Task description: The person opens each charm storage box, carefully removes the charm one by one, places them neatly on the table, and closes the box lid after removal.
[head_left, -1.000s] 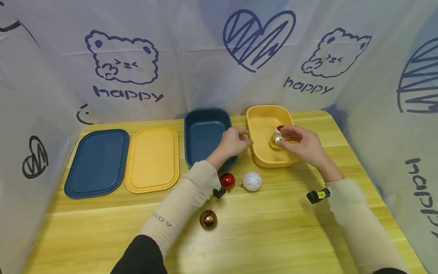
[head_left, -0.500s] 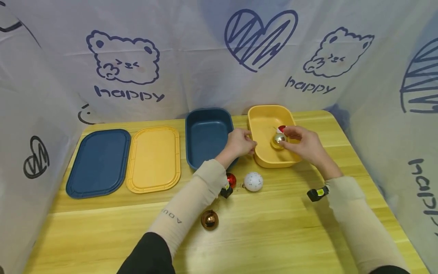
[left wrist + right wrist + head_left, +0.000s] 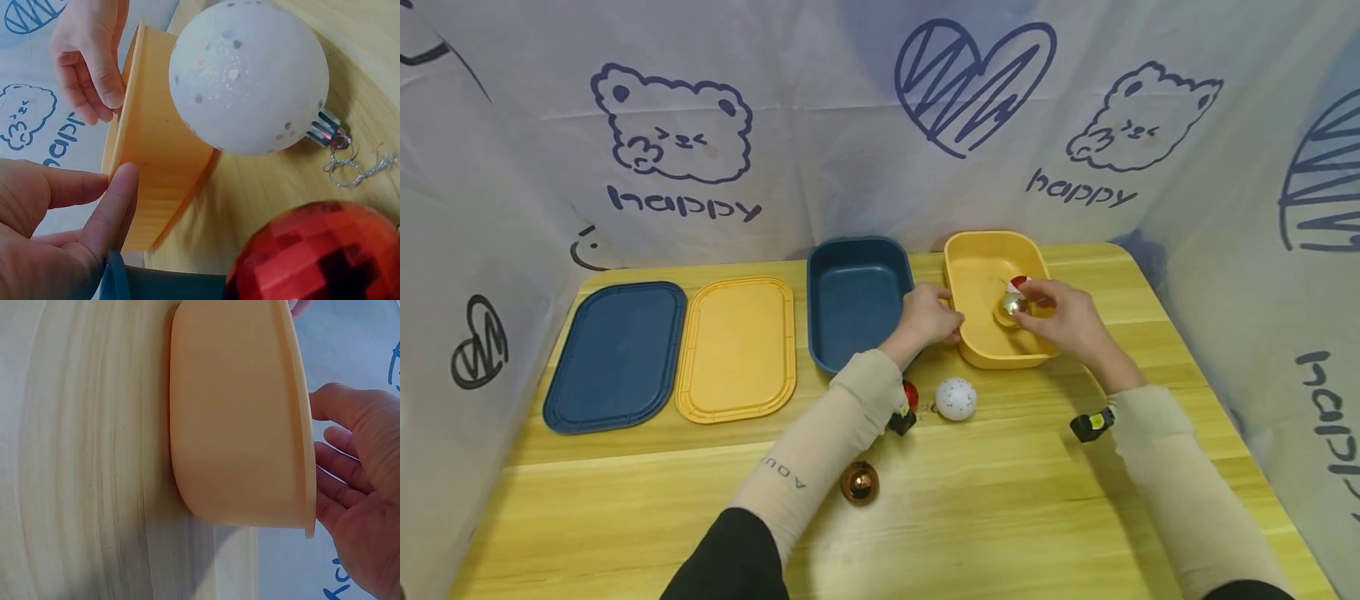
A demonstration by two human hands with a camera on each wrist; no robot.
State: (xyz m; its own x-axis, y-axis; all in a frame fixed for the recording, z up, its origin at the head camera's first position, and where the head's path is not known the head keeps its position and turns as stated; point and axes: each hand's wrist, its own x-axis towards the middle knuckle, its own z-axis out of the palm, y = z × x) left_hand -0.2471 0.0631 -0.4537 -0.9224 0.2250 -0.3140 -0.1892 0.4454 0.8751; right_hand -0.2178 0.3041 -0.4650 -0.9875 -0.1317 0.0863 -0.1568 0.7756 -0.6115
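A yellow storage box [image 3: 987, 260] stands at the back right in the head view. My right hand [image 3: 1070, 323] reaches over its right side and pinches a gold Christmas ball [image 3: 1013, 305] low inside the box; a small red-and-white hat tops the ball. In the right wrist view the box wall hides the ball from sight. With thumb and index finger my left hand [image 3: 927, 317] pinches the box's left rim, seen closely in the left wrist view. In front of the box lie a white speckled ball [image 3: 956, 399] and a faceted red ball [image 3: 319, 256], partly behind the left wrist.
A dark blue box [image 3: 856, 292] stands left of the yellow one, partly under my left hand. Farther left lie a yellow lid [image 3: 737, 348] and a blue lid [image 3: 617, 358]. A brown shiny ball [image 3: 859, 482] sits near the left forearm. Printed cloth [image 3: 820, 167] borders the table.
My left hand has moved right and taken the yellow box's rim between its fingers. The right hand stays nearly still at the gold ball.
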